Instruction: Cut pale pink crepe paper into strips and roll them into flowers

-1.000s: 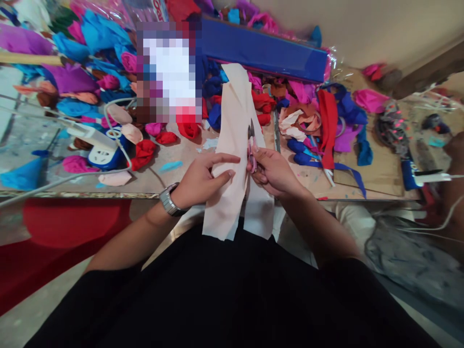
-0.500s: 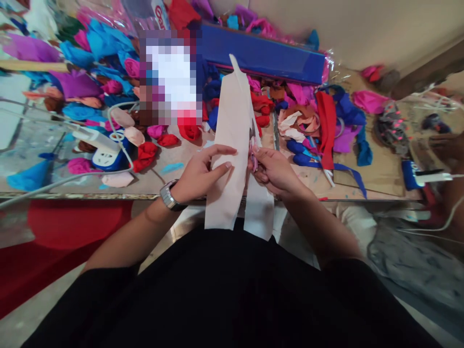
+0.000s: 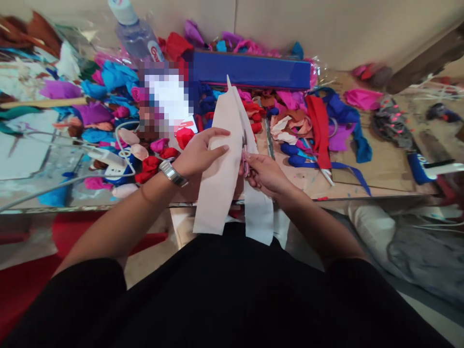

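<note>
A long pale pink sheet of paper (image 3: 217, 193) stands out from the table's front edge toward my black shirt. A lengthwise cut splits its near part into a wider left piece and a narrower right strip (image 3: 258, 212). My left hand (image 3: 203, 152) holds the wider piece, thumb and forefinger on top, the other fingers hidden beneath. My right hand (image 3: 266, 174) is closed round the pink handles of a pair of scissors (image 3: 245, 162). Their dark blades lie in the cut, pointing away from me, and I cannot make out how far apart they are.
Crumpled colourful paper pieces (image 3: 108, 77) crowd the table's back and left. Behind the sheet lies a long blue box (image 3: 250, 70), with a clear bottle (image 3: 136, 38) to its left. A white cable (image 3: 65, 181) crosses the left side. Cardboard (image 3: 380, 169) lies at right.
The scissors and my right hand have shifted slightly left in view. The gap between the two paper pieces looks wider near me. The camera view has tilted, showing more of the table's back.
</note>
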`<action>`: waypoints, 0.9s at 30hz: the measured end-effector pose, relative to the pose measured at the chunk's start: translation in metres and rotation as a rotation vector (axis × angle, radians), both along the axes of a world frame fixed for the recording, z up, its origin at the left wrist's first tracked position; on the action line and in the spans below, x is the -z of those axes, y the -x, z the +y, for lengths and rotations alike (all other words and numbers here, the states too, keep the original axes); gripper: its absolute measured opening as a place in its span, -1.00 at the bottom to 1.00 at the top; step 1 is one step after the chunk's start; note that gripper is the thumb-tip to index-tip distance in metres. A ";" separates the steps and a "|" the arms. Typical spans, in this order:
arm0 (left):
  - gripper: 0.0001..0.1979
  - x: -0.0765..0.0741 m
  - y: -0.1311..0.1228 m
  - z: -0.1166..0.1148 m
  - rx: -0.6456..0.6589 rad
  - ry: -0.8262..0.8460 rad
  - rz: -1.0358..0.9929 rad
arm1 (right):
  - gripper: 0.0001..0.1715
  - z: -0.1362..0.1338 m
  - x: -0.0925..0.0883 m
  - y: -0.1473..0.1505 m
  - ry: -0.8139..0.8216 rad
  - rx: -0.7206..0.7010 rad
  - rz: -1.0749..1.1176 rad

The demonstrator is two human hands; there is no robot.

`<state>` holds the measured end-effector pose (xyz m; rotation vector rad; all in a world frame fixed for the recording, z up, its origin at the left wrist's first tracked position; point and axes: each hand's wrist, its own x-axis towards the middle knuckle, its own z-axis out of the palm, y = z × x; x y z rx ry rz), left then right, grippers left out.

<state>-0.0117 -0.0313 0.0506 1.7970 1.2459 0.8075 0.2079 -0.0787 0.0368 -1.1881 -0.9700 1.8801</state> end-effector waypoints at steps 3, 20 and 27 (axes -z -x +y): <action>-0.51 0.004 0.000 0.013 0.008 0.015 -0.003 | -0.44 0.000 0.002 0.000 0.013 -0.006 -0.007; -0.52 0.012 -0.005 0.046 -0.102 -0.049 -0.021 | -0.47 0.006 0.001 0.003 0.050 -0.029 0.028; -0.50 0.004 -0.003 0.038 -0.110 -0.090 -0.005 | -0.62 0.013 0.001 0.002 0.000 -0.008 0.045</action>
